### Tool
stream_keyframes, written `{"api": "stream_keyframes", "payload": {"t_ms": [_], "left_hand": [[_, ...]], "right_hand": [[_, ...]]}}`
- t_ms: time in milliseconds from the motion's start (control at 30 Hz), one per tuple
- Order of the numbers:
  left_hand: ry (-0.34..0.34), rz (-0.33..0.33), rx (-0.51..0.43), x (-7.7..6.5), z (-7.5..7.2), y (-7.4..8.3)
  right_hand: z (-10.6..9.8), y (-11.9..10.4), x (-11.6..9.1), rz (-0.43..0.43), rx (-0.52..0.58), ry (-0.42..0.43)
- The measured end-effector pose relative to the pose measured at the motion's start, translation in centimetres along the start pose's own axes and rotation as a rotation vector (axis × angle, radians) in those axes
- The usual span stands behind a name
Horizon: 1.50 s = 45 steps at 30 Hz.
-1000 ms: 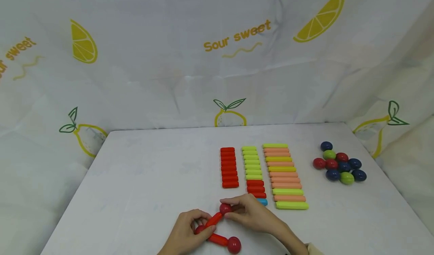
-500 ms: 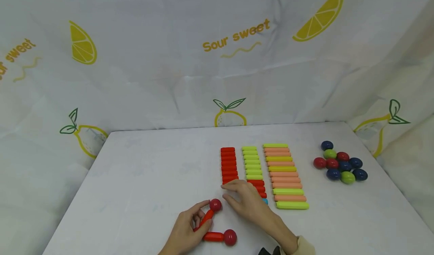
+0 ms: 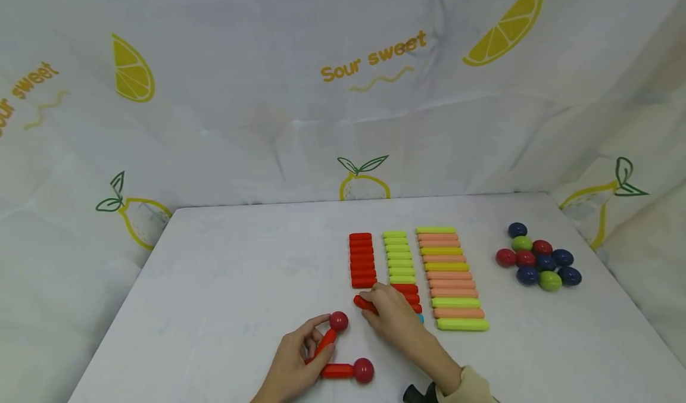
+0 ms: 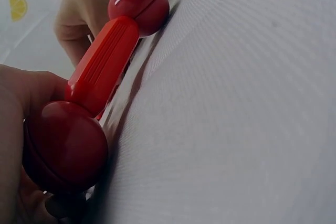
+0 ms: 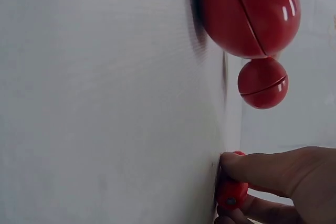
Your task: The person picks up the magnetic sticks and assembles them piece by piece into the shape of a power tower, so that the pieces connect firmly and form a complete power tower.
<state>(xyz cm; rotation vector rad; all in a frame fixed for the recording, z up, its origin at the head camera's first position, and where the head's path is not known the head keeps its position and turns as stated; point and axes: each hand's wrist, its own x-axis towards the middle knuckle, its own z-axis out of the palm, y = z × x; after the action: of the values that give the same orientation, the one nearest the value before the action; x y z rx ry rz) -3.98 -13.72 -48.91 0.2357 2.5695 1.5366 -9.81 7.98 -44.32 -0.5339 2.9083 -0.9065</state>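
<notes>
My left hand (image 3: pixel 295 355) grips an angled piece made of red rods and red balls, low on the table. One rod (image 3: pixel 337 371) runs right to a glossy ball (image 3: pixel 363 370); another slants up to a second ball (image 3: pixel 339 321). The corner where they meet is mostly hidden by the left fingers. In the left wrist view, a ribbed red rod (image 4: pixel 102 64) links two balls. My right hand (image 3: pixel 393 316) pinches a short red rod (image 3: pixel 364 303) just below the red column; its round end (image 5: pixel 232 200) shows between thumb and fingers in the right wrist view.
Beyond the right hand lie a column of red rods (image 3: pixel 362 259), a yellow-green and red column (image 3: pixel 399 255) with a blue rod, and longer mixed-colour rods (image 3: pixel 449 276). Blue, red and green balls (image 3: pixel 545 263) cluster at the right. A dark object (image 3: pixel 418 394) is by the right sleeve.
My right hand has let go of the upper red ball, moved up to the red column and drawn its lowest rod out. The angled piece has turned and shifted slightly left.
</notes>
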Motion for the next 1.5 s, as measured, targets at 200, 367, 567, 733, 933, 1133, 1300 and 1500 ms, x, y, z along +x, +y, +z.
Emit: {"api": "stream_keyframes", "payload": {"t_ms": [200,367,567,733,933,1133,1300,1500], "left_hand": [[0.002,0.008,-0.023,-0.1,0.0,0.1],[-0.005,-0.002,-0.032,0.0,-0.1,0.2],[0.000,0.001,-0.026,0.0,-0.2,0.2],[0.007,0.013,-0.028,-0.1,-0.1,0.2],[0.007,0.005,-0.029,-0.1,-0.1,0.2],[0.004,-0.002,-0.028,-0.1,-0.1,0.3],[-0.005,0.007,-0.026,-0.1,-0.1,0.3],[0.000,0.023,-0.018,-0.2,0.0,0.1]], "right_hand": [[-0.2,-0.3,-0.6,0.025,0.131,-0.067],[-0.7,-0.9,-1.5,0.040,0.301,-0.156],[-0.9,-1.3,-2.3,0.109,0.450,-0.286],[-0.5,-1.4,-2.7,0.109,0.481,-0.316],[-0.3,-1.2,-2.9,0.099,0.511,-0.340],[-0.2,-1.2,-2.8,0.106,0.522,-0.349],[0.0,-1.2,-2.7,0.115,0.532,-0.348],[0.0,-1.0,-2.6,0.101,0.530,-0.334]]}}
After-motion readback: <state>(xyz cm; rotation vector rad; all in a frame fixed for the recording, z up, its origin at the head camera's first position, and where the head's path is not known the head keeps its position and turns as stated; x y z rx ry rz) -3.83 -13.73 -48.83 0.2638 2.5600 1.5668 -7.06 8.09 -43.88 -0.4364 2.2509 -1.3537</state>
